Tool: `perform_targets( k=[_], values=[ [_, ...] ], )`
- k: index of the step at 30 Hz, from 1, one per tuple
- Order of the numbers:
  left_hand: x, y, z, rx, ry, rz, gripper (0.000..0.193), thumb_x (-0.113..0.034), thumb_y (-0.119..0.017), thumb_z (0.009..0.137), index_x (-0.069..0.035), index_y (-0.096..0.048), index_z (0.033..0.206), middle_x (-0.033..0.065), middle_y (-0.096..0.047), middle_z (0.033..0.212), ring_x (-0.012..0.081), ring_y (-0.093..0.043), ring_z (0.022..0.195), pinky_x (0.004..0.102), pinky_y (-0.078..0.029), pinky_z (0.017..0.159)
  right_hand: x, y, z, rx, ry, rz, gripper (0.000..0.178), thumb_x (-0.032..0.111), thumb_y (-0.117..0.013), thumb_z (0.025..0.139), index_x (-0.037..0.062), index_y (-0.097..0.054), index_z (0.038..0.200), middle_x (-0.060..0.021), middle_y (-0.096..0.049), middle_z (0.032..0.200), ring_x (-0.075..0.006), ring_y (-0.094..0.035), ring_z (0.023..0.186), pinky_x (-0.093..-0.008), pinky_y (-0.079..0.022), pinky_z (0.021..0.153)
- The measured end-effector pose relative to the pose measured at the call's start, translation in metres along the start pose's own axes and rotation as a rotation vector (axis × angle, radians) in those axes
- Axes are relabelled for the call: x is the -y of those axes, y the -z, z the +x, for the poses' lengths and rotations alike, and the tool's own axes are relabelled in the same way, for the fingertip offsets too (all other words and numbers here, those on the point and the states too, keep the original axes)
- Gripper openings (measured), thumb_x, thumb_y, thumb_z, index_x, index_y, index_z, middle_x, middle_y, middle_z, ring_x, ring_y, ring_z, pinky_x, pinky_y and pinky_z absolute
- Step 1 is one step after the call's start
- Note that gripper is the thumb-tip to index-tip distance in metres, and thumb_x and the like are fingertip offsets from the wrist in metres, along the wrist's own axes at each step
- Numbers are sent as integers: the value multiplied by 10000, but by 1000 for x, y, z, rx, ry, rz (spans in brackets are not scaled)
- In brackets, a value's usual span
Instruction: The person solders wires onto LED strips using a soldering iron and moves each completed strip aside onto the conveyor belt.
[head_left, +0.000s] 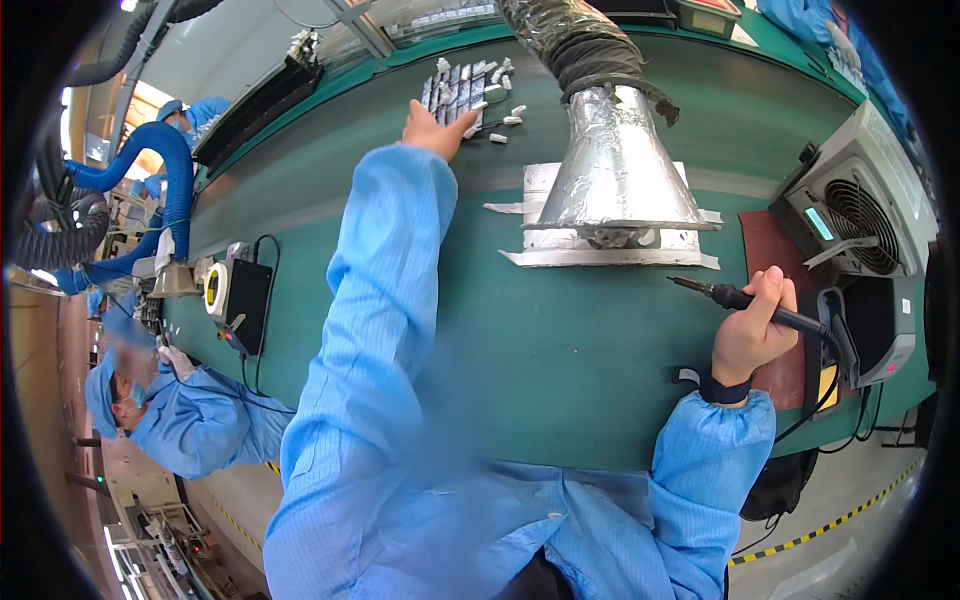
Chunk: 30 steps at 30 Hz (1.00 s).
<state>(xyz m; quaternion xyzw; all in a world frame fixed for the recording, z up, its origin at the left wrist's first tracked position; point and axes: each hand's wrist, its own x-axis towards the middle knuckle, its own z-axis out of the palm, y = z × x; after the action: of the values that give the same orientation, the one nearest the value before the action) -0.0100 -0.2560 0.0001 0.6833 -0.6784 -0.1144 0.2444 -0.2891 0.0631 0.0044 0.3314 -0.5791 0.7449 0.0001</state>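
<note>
My left hand [436, 130] reaches far across the green bench, thumb and fingers apart, at the near edge of a group of small dark strip-shaped parts [456, 88] with white connectors. Whether its fingertips grip one of them cannot be made out. In my right hand [752, 335] is a soldering iron [738, 298], held like a pen, its tip pointing left over the bench. A dark band circles that wrist. The iron's cable runs down past the holder [835, 335] at the right.
A foil-covered fume hood [625, 165] stands over a white board [600, 250] between my hands. At the right sits a grey fan unit [865, 215] beside a brown mat [765, 245]. A black-and-white box [238, 300] stands left; a co-worker [205, 420] works beyond it.
</note>
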Motion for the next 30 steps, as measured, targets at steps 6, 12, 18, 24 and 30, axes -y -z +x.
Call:
perform_targets(
  k=[6, 12, 18, 24, 30],
  values=[
    [-42, 113, -131, -7, -285, -682, 516, -208, -680, 848, 31, -474, 1256, 138, -576, 1188, 208, -549, 1101, 314, -452, 881, 0, 1, -1, 12, 14, 2, 329, 143, -505, 945, 19, -453, 644, 9, -439, 625, -67, -397, 616, -220, -320, 568],
    [-101, 177, -264, 634, -484, -1175, 186, -68, -573, 882, 40, -622, 1025, 130, -660, 909, 187, -621, 805, 310, -503, 730, -3, 1, -6, 8, -12, -17, 343, 156, -515, 942, 29, -441, 633, 8, -448, 630, -74, -403, 628, -226, -332, 591],
    [-160, 148, -358, 1629, -709, -1772, 335, -250, -630, 866, -30, -595, 1116, 149, -625, 1017, 261, -615, 911, 386, -469, 780, -5, 4, -4, 17, 17, 42, 307, 124, -495, 940, 28, -465, 650, 3, -453, 654, -82, -433, 651, -224, -363, 618],
    [-165, 149, -350, 1842, -625, -1887, 432, -292, -649, 872, 0, -566, 1179, 190, -602, 1135, 302, -595, 993, 415, -458, 842, -11, 2, -2, 23, 6, 67, 296, 119, -497, 941, 20, -459, 664, 1, -435, 658, -87, -430, 657, -230, -372, 625],
    [-163, 148, -335, 1715, -657, -2021, 273, -184, -572, 931, 59, -581, 1056, 179, -601, 1034, 280, -577, 899, 364, -460, 750, -11, 6, -2, 6, -32, 101, 285, 106, -492, 940, 15, -459, 673, -3, -431, 662, -95, -435, 664, -224, -375, 634]
  ],
)
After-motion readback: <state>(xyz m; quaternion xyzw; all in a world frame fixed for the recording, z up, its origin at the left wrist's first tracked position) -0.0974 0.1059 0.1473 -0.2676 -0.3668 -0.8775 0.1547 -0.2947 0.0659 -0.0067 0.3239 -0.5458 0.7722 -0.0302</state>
